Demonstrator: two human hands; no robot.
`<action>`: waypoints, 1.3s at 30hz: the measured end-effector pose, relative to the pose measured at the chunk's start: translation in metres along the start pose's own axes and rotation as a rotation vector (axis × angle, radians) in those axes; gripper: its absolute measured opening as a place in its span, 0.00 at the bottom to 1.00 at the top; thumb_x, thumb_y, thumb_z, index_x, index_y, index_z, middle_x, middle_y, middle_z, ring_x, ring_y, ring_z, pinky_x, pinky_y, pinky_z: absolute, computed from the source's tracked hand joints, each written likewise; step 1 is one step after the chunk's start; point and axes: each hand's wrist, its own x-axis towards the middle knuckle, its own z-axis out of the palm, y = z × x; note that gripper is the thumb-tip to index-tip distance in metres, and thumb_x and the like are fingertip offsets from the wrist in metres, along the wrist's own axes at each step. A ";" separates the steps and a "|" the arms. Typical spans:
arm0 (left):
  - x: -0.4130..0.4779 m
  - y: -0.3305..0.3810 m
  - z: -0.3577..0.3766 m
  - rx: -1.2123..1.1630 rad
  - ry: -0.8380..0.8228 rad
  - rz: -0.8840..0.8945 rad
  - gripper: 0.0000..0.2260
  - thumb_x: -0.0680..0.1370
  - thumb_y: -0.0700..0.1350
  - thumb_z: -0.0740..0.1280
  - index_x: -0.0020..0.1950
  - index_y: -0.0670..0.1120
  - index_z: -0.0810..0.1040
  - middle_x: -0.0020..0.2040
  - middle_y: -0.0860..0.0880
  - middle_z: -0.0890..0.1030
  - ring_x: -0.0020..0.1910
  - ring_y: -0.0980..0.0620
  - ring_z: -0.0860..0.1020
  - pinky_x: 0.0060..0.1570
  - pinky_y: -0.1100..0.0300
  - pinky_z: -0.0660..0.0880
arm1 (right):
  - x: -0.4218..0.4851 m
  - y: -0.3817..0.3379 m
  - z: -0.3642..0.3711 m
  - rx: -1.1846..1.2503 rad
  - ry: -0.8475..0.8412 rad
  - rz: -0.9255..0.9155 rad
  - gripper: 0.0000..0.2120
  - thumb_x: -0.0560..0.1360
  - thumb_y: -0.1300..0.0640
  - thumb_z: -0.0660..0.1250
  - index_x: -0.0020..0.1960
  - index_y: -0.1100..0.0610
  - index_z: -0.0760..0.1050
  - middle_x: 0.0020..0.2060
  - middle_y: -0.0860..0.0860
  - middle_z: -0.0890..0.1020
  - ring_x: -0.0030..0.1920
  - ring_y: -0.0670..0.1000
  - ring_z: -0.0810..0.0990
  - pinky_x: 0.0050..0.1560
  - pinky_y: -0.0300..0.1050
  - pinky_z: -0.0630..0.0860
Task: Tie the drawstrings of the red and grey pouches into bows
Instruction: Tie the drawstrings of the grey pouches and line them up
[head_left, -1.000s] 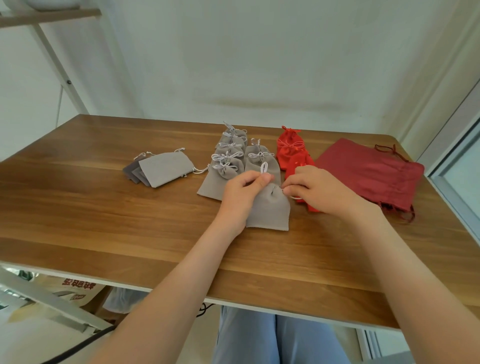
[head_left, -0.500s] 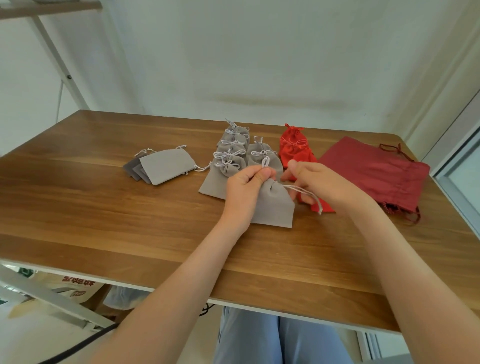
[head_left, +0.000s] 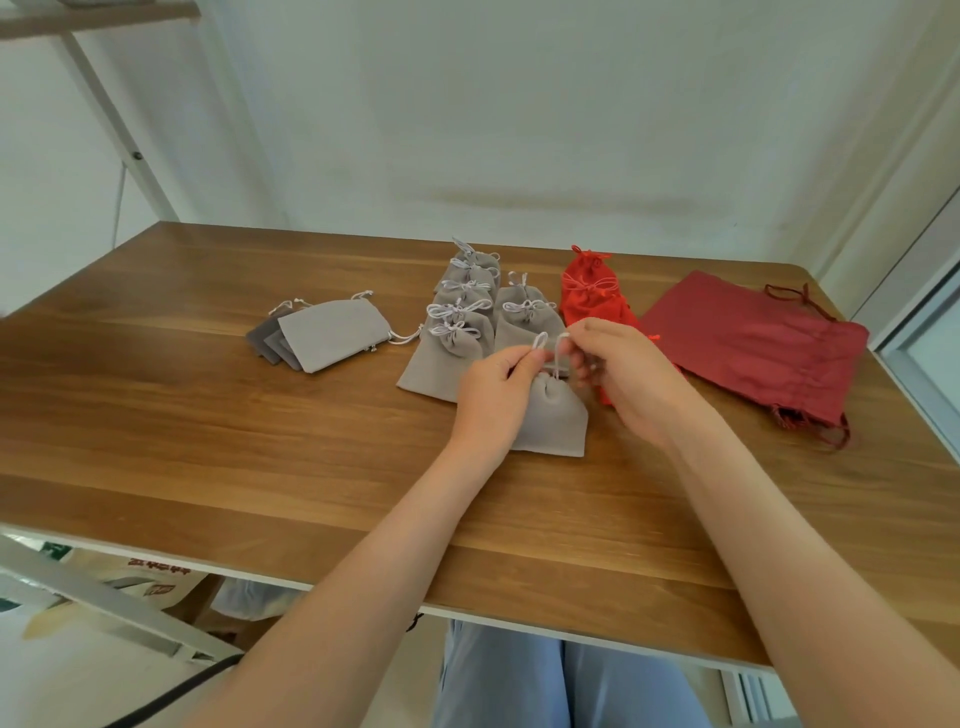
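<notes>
At the table (head_left: 208, 415) centre, my left hand (head_left: 493, 384) pinches one cord loop (head_left: 540, 341) and my right hand (head_left: 623, 374) the other, above the grey pouch (head_left: 553, 423), so I can cross them into a bow.

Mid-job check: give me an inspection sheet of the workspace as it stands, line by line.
Surface: wooden table, level.
Job's things: grey pouch under the hands, its drawstring in loops, bow not yet done; tied grey pouches behind it; flat untied grey pouches to the left; red pouches at the back.
Clutter: large dark red bag on the right.
Grippers: left hand and right hand each pinch a loop of the drawstring.
Cables: black cable below the table's near edge.
Surroundings: white wall, shelf frame, window frame, printed bags under the table.
</notes>
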 end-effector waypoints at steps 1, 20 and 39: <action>0.000 0.000 0.000 0.018 -0.018 0.008 0.10 0.80 0.47 0.63 0.46 0.48 0.83 0.38 0.47 0.82 0.39 0.55 0.75 0.42 0.59 0.71 | -0.001 0.003 0.002 -0.016 -0.049 -0.029 0.12 0.80 0.61 0.57 0.41 0.57 0.74 0.32 0.48 0.72 0.32 0.44 0.68 0.33 0.36 0.64; -0.004 0.005 -0.001 0.141 -0.221 0.053 0.11 0.82 0.43 0.57 0.46 0.43 0.78 0.42 0.48 0.77 0.43 0.56 0.73 0.46 0.57 0.68 | -0.001 0.027 0.007 -0.597 0.061 -0.491 0.11 0.75 0.70 0.62 0.54 0.58 0.73 0.38 0.53 0.79 0.39 0.47 0.76 0.40 0.30 0.69; 0.006 -0.006 -0.002 -0.026 -0.027 -0.071 0.09 0.79 0.47 0.63 0.40 0.49 0.77 0.31 0.56 0.73 0.32 0.60 0.69 0.38 0.61 0.66 | -0.005 0.024 0.015 -0.439 0.155 -0.416 0.11 0.75 0.65 0.65 0.51 0.53 0.67 0.35 0.47 0.79 0.38 0.39 0.76 0.41 0.28 0.68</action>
